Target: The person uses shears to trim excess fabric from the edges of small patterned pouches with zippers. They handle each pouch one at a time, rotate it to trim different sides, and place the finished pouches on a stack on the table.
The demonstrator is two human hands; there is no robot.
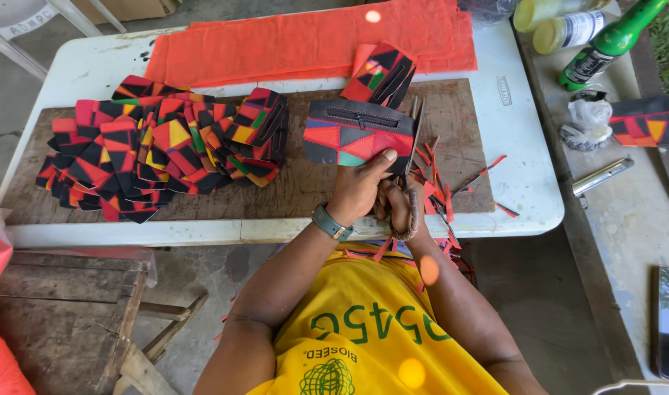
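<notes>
On the brown wooden board (276, 190) atop the white plastic desk (525, 183), the left hand (358, 192) had its grip clamped on a black zippered pouch with red, blue and green patchwork (353, 135). The right hand (397, 208) closed its grip around dark scissors (413, 157) beside the pouch. A heap of matching patchwork pieces (159, 150) lay left; folded orange cloth (312, 40) lay behind, and bottles with white labels (569, 29) stood far right.

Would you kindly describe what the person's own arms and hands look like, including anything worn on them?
Both arms are bare below short yellow sleeves. The left hand has a watch with a grey-green strap on its wrist. The right hand shows no glove and no wristband; rings cannot be made out.
</notes>
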